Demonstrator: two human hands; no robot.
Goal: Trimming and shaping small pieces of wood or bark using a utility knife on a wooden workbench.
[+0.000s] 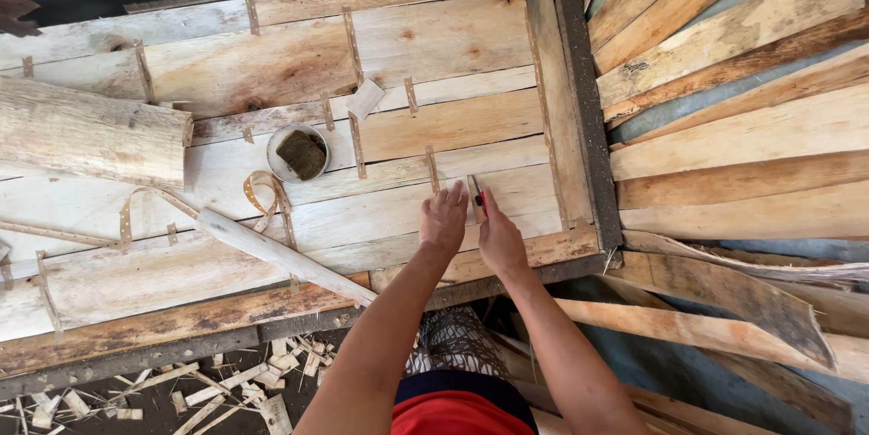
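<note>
My left hand lies flat, fingers spread, on the pale wood veneer sheets covering a dark-framed worktable. Right beside it, my right hand grips a small red-handled cutter, its blade pointing away onto the veneer. Brown perforated tape strips cross the seams between the sheets. A short tape strip sits just beyond my left fingertips.
A small round bowl with a dark sponge stands mid-table. A rolled veneer sheet lies at the left, a narrow wooden stick lies diagonally, and a loose tape loop is near it. Stacked veneer strips fill the right; scraps litter the floor.
</note>
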